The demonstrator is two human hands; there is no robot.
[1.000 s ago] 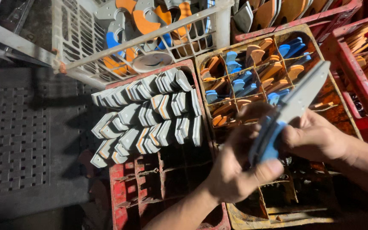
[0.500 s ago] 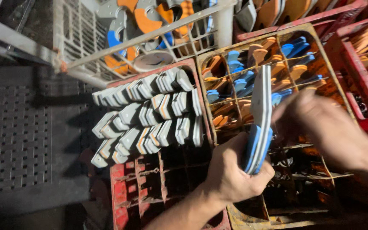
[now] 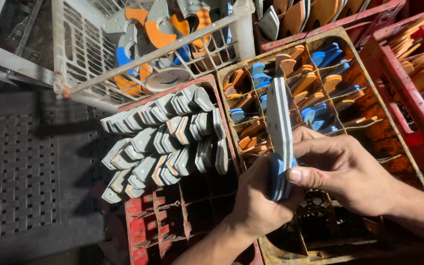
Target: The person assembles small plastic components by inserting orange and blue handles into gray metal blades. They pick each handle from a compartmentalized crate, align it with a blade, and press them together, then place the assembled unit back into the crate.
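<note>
At lower centre, the left hand (image 3: 258, 203) and right hand (image 3: 342, 169) both clamp a stack of flat grey-and-blue blades (image 3: 279, 132), held upright over a yellow divided crate (image 3: 398, 147). Left of it, a red crate (image 3: 141, 221) holds rows of grey pieces (image 3: 165, 135). At upper left, a white basket (image 3: 82, 49).

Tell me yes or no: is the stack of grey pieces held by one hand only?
No: both the left hand and the right hand grip the stack over the yellow crate.
</note>
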